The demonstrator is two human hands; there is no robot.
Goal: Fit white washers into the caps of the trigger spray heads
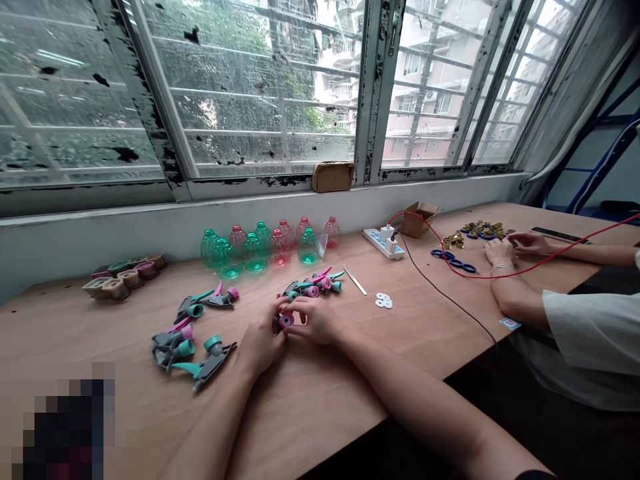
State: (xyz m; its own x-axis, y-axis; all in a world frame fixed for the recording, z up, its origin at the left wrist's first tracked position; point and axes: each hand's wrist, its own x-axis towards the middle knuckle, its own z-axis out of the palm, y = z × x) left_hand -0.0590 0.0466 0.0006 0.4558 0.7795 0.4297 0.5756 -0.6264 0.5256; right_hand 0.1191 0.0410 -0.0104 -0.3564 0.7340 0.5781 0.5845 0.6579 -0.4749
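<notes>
My left hand (263, 341) is closed around a trigger spray head, its pink collar (286, 321) facing up towards me. The fingers of my right hand (319, 320) pinch at that same collar from the right; most of the sprayer is hidden by both hands. Just behind my fingers lies a pile of grey spray heads (313, 285) with pink and teal parts. More spray heads (173, 348) are spread to the left, one with a teal collar (213, 343) nearest my left forearm. Several white washers (384, 301) and tweezers (355, 281) lie to the right of my right hand.
Clear green and red bottles (255, 253) stand along the wall. Brownish moulded pieces (125, 277) sit at far left. A power strip (383, 244), cables and a cardboard box (419, 220) are behind right. Another person's hands (500, 252) work beside blue-handled scissors (453, 261) and brass-coloured parts.
</notes>
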